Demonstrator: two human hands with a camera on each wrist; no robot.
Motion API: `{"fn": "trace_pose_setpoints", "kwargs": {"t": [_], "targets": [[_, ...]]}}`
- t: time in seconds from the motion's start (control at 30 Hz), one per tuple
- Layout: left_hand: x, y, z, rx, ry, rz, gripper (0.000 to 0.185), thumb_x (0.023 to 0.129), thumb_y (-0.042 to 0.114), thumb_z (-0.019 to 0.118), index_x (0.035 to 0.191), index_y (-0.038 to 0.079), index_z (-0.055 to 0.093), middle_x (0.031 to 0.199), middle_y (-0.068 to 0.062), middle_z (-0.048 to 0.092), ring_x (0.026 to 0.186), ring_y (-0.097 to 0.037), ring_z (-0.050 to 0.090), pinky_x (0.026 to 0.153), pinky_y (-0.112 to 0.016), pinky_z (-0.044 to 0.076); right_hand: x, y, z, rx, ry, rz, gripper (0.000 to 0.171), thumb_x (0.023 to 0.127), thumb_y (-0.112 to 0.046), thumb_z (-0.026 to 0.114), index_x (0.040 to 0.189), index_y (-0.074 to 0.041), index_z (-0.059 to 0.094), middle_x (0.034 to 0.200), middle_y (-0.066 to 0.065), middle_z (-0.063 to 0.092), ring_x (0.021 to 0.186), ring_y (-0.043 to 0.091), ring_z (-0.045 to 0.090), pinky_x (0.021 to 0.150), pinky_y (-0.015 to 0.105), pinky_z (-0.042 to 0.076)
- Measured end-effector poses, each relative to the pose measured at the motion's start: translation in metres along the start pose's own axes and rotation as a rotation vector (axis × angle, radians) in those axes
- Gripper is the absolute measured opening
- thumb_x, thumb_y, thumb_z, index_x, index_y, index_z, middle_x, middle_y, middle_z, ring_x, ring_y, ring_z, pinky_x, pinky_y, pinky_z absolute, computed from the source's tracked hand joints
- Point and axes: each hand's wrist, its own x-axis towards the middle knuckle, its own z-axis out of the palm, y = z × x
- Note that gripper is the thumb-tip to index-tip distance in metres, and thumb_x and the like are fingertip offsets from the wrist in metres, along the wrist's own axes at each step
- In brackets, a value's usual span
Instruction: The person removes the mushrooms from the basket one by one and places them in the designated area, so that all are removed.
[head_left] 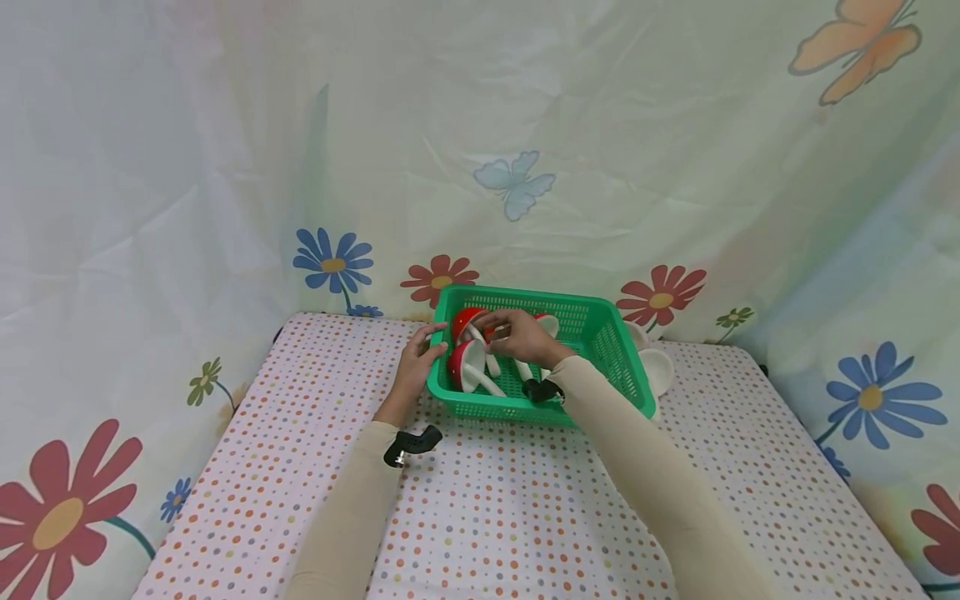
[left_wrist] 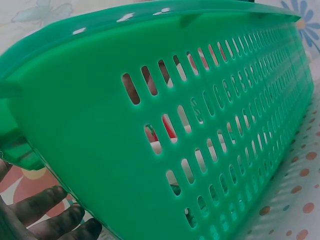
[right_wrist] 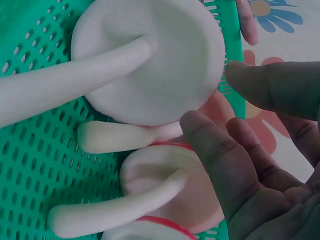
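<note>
Several toy mushrooms with red, white-dotted caps and white stems lie in the left part of a green plastic basket [head_left: 517, 410]. My right hand [head_left: 521, 337] is over them, thumb and fingers spread. In the right wrist view its fingertips are by the edge of the largest-looking toy mushroom [right_wrist: 185, 65], whose pale underside shows; whether they touch it I cannot tell. Below that one lies another toy mushroom [right_wrist: 150, 165]. At the basket's left end, my left hand [head_left: 412, 367] rests against the rim, its fingers fairly straight along the outer wall in the left wrist view.
Beyond the basket's right side, pale rounded pieces [head_left: 657, 371] lie on the table, partly hidden by it. A dotted cloth [head_left: 480, 517] covers the table. Behind hangs a curtain [head_left: 600, 208] printed with flowers and butterflies.
</note>
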Motion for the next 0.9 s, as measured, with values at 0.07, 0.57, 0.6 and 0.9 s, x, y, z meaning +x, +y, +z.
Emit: {"fn": "trace_pose_setpoints", "kwargs": {"t": [0.07,0.57,0.6,0.9], "targets": [[0.0,0.0,0.0,0.0,-0.002,-0.003,0.038,0.1,0.012,0.056,0.137,0.015,0.057,0.148,-0.01,0.049,0.132,-0.03,0.05,0.107,-0.05,0.042,0.002,0.0,0.001,0.005,-0.008,0.0,0.042,0.091,-0.005,0.066,0.133,-0.003,0.06,0.138,0.022,0.056,0.121,0.043,0.058,0.094,0.05,0.054],[0.001,-0.001,-0.001,0.001,-0.012,-0.013,0.039,0.101,0.014,0.055,0.14,0.015,0.055,0.148,-0.014,0.048,0.133,-0.031,0.048,0.109,-0.052,0.04,0.019,0.002,0.005,-0.059,-0.123,-0.018,0.043,0.087,0.001,0.068,0.13,-0.004,0.064,0.136,0.014,0.058,0.117,0.033,0.058,0.094,0.042,0.055],[0.001,-0.001,0.0,0.002,-0.009,-0.014,0.038,0.101,0.014,0.055,0.139,0.015,0.055,0.147,-0.014,0.048,0.132,-0.031,0.049,0.108,-0.052,0.04,0.02,0.002,0.005,-0.067,-0.127,-0.014,0.043,0.087,0.001,0.068,0.13,-0.005,0.064,0.136,0.014,0.058,0.117,0.033,0.058,0.094,0.041,0.055],[0.001,-0.001,0.0,0.007,-0.015,-0.004,0.04,0.101,0.014,0.055,0.141,0.013,0.053,0.149,-0.015,0.047,0.132,-0.032,0.048,0.11,-0.053,0.039,0.025,-0.001,0.007,-0.153,-0.127,0.025,0.04,0.09,-0.005,0.067,0.13,-0.01,0.065,0.137,0.009,0.057,0.117,0.03,0.058,0.093,0.042,0.055]]}}
